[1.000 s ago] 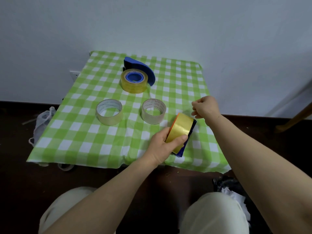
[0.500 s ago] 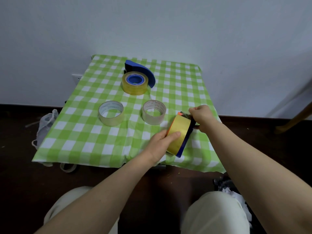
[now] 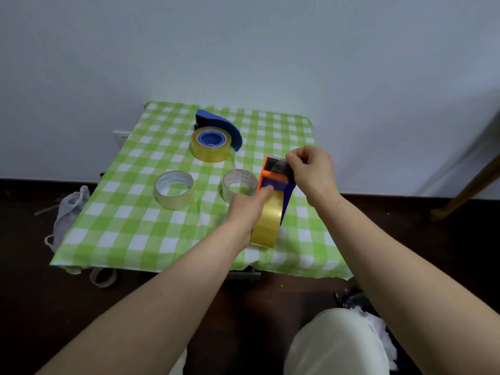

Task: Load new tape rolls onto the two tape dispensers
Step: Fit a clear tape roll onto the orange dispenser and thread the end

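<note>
An orange and blue tape dispenser [image 3: 275, 176] stands upright near the table's right front, with a yellow tape roll [image 3: 267, 221] mounted in it. My left hand [image 3: 247, 209] grips that roll and dispenser from the left side. My right hand [image 3: 311, 169] pinches the tape end at the dispenser's top, by the cutter. At the back, a second blue dispenser [image 3: 224, 125] lies flat, holding a yellow roll [image 3: 211, 144] with a blue core.
Two nearly used-up clear rolls lie flat on the green checked tablecloth [image 3: 140, 226]: one at the left [image 3: 174, 189], one in the middle [image 3: 239, 184]. A white bag [image 3: 67, 212] hangs off the left edge. A white wall stands close behind.
The orange and blue dispenser has been tipped up and turned, so its cutter end now points away. My right hand went from apart to pinching the tape at its top.
</note>
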`<state>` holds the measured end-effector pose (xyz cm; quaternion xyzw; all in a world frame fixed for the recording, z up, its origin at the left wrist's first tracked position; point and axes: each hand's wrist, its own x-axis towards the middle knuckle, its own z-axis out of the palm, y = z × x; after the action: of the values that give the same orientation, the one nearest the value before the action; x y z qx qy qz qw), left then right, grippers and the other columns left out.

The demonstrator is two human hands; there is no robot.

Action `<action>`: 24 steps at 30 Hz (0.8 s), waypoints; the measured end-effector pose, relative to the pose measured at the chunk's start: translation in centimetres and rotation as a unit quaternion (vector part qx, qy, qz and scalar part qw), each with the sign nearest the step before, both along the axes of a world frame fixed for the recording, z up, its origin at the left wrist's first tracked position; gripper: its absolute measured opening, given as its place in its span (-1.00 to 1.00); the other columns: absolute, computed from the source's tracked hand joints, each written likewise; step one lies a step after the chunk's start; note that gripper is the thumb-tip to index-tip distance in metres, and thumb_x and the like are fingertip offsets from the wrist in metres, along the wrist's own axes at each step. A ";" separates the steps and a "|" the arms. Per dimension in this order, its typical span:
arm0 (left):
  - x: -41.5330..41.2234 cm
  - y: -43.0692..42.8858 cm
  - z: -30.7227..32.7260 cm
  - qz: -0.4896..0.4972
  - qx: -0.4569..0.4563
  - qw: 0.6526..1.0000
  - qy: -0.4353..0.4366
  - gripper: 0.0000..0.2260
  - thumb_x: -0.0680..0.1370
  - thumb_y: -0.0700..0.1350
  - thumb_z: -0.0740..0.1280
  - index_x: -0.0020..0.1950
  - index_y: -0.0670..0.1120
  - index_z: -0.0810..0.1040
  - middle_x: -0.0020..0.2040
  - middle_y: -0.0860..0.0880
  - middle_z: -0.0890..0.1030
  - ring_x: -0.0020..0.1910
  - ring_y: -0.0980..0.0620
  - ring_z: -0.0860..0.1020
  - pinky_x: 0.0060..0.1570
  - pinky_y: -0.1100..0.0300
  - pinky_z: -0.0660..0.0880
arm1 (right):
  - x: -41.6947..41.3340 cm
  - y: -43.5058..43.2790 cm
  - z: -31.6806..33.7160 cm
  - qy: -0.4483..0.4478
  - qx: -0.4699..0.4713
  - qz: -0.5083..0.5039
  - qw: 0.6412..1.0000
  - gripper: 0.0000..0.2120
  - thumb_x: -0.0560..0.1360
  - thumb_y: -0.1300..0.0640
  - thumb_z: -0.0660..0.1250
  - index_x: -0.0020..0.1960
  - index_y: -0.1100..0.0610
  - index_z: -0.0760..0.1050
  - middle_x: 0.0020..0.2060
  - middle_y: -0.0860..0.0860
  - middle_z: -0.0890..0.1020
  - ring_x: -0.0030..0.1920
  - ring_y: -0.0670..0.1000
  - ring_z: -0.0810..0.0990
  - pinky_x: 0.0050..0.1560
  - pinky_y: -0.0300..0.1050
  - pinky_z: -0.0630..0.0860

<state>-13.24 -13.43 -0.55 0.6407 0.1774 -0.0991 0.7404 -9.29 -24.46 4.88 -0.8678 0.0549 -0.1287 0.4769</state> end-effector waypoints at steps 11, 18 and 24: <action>-0.5 -0.3 -1.4 -0.003 0.060 0.997 -0.051 -0.43 0.17 0.40 0.29 -0.19 -0.09 0.52 -0.23 -0.09 0.54 -0.25 -0.06 0.51 -0.19 0.06 0.41 | -2.5 -1.0 2.5 -0.003 -0.136 0.054 0.989 -0.89 0.35 0.10 0.43 -0.26 0.14 0.60 -0.24 -0.04 0.55 -0.25 -0.08 0.50 -0.24 -0.31 0.42; -0.1 -0.5 -1.8 -0.012 0.103 0.993 -0.059 -0.56 0.46 0.25 0.28 -0.35 -0.09 0.34 -0.35 -0.08 0.37 -0.32 -0.03 0.39 -0.24 0.10 0.31 | -3.5 -1.3 1.3 -0.041 -0.148 0.100 0.983 -0.90 0.41 0.10 0.42 -0.21 0.09 0.53 -0.17 -0.01 0.60 -0.11 0.01 0.58 -0.07 -0.07 0.52; -0.3 -0.4 -1.6 -0.010 0.117 0.991 -0.061 -0.55 0.47 0.23 0.28 -0.38 -0.08 0.29 -0.36 -0.06 0.33 -0.34 -0.02 0.35 -0.28 0.14 0.27 | -4.0 -1.0 0.5 -0.038 -0.121 0.062 0.990 -0.90 0.40 0.04 0.41 -0.21 0.05 0.53 -0.25 0.00 0.67 -0.17 0.04 0.64 -0.11 0.10 0.59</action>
<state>-13.50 -13.88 -2.19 0.7292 0.1358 -0.0460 0.6691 -13.26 -25.46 5.41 -0.9154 -0.0332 -0.1373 0.3770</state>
